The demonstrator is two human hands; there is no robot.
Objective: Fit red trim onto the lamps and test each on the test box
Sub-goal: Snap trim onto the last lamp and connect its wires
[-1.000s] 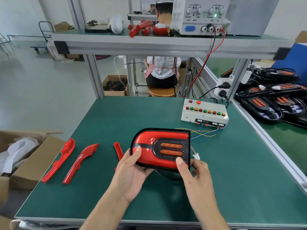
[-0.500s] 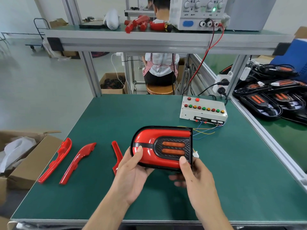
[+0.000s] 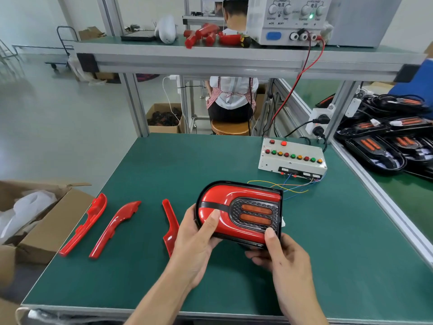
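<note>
The lamp (image 3: 239, 213), red trim already seated on its face, is held above the green counter (image 3: 328, 266) at front centre. Left hand (image 3: 194, 242) and right hand (image 3: 281, 259) have fingers clamped on its edges, thumbs pressing the trim. Step in hand: seating check. Next: connect its lead to the test box (image 3: 291, 158); three spare trims (image 3: 82, 225) lie left

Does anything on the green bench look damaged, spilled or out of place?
Nothing stands out. Both hands hold the lamp with its red trim seated evenly; three loose trim pieces lie side by side on the mat, and the test box sits upright.
</note>
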